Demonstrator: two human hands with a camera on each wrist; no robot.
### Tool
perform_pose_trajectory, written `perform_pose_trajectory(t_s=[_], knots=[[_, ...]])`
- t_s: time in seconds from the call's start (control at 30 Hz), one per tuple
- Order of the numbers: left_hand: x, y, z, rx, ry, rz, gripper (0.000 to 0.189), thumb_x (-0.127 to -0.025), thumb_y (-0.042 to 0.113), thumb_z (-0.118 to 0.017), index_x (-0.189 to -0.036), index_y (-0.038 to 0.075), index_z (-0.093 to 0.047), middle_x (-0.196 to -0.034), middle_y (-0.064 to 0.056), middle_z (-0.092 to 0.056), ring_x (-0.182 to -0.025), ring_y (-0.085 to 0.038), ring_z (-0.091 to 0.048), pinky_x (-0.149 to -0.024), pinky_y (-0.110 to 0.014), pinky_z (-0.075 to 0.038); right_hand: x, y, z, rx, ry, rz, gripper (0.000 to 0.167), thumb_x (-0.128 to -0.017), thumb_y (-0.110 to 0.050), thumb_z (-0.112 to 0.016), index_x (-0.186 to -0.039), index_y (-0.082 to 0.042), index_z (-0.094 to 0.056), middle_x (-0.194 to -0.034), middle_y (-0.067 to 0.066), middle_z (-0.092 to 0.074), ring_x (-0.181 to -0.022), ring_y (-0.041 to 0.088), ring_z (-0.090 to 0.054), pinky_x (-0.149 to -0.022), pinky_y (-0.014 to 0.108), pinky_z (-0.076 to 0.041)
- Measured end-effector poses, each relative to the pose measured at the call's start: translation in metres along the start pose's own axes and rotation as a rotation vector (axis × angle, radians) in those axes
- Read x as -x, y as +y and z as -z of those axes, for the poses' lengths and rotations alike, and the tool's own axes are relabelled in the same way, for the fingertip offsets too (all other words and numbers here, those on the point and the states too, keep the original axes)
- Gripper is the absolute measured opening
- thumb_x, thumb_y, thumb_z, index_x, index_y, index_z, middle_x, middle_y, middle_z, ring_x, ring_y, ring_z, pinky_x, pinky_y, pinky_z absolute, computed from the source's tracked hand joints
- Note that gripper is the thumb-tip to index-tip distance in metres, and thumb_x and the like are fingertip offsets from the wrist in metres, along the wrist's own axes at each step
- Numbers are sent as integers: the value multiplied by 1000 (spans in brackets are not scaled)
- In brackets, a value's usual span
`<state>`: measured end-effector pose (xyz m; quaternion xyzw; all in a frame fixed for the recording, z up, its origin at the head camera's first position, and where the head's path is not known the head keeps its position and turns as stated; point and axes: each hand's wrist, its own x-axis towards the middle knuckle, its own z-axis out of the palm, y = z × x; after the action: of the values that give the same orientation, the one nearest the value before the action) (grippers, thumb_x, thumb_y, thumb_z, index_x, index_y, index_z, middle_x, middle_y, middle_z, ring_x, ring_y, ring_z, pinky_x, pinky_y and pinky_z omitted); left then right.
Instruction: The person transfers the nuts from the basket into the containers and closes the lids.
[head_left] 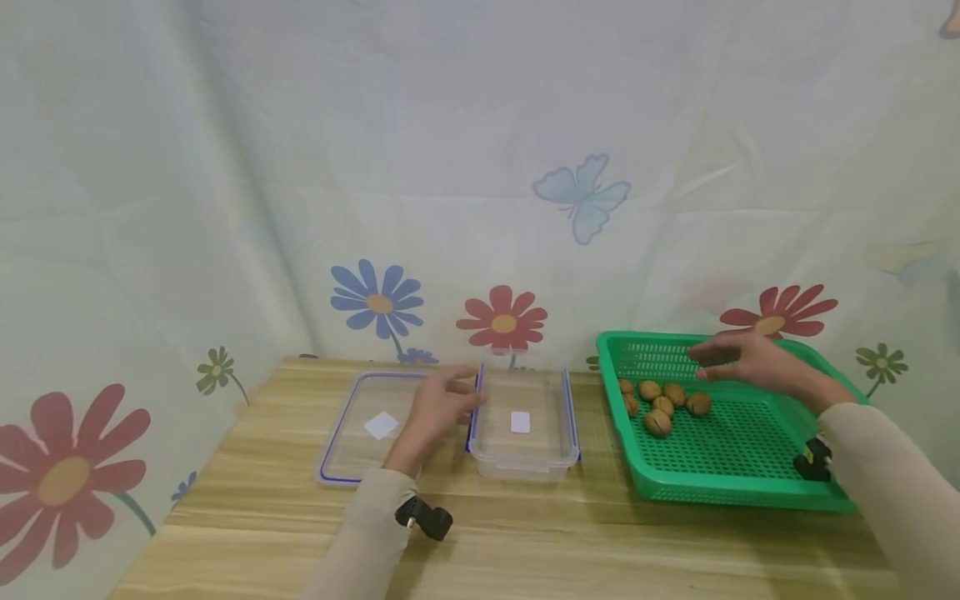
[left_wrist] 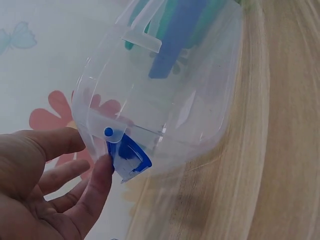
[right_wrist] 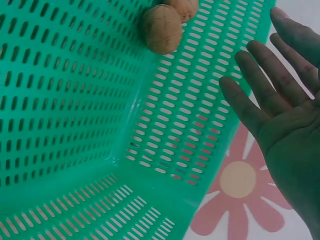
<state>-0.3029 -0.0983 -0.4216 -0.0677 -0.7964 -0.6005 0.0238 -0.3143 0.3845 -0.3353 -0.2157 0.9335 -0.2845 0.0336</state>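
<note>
Our right hand [head_left: 750, 365] hovers with fingers spread over the brown walnuts [head_left: 663, 403] in the green perforated plastic basket [head_left: 750, 467] by the desk's right edge. Our left hand [head_left: 438, 407], relaxed, touches the clear blue-clipped plastic container [head_left: 525, 462] mid-desk. We should pinch one walnut cleanly, steadying that container.

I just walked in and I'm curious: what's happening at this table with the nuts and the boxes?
A person sits at a wooden table. Their right hand hovers open over a green basket holding a few walnuts. Their left hand reaches, fingers relaxed, to the edge of an empty clear plastic box; whether it touches is unclear. The box's lid lies flat beside it. Neither hand holds anything.
</note>
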Motion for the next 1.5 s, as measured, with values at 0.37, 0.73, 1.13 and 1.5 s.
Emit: perform_pose_trajectory(t_s=[0.37, 0.73, 1.13, 1.5], knots=[[1, -1, -3, 1, 0, 6, 43, -94, -1, -76, -136, -6, -67, -107, -24, -75, -81, -32, -76, -67, -37, -67, 3, 20, -10, -78, -100, -38, 43, -102, -6, -70, -139, 13, -60, -136, 30, -64, -125, 49, -62, -92, 42, -63], [2, 4, -6, -13, -4, 29, 44, -93, -2, -77, -136, -5, -68, -103, -22, -75, -71, -25, -74, -62, -34, -66, 4, 34, -20, -88, -154, -61, 43, -99, -9, -75, -134, 12, -64, -132, 29, -67, -122, 49, -64, -94, 52, -62], [2, 7, -5, -23, -7, 42, 47, -92, -1, -77, -138, -3, -67, -100, -20, -74, -64, -22, -72, -61, -35, -66, 4, 36, -20, 3, -179, -94, 34, -96, -8, -77, -125, 9, -70, -124, 24, -71, -118, 48, -65, -95, 58, -60], [6, 7, 2, 5, 7, 64, 47, -93, 1, -77, -139, -2, -67, -105, -21, -74, -72, -24, -73, -67, -37, -67, -4, 31, -22, 42, -197, -106, 37, -95, -16, -80, -122, 9, -72, -116, 18, -74, -108, 38, -69, -91, 57, -62]])
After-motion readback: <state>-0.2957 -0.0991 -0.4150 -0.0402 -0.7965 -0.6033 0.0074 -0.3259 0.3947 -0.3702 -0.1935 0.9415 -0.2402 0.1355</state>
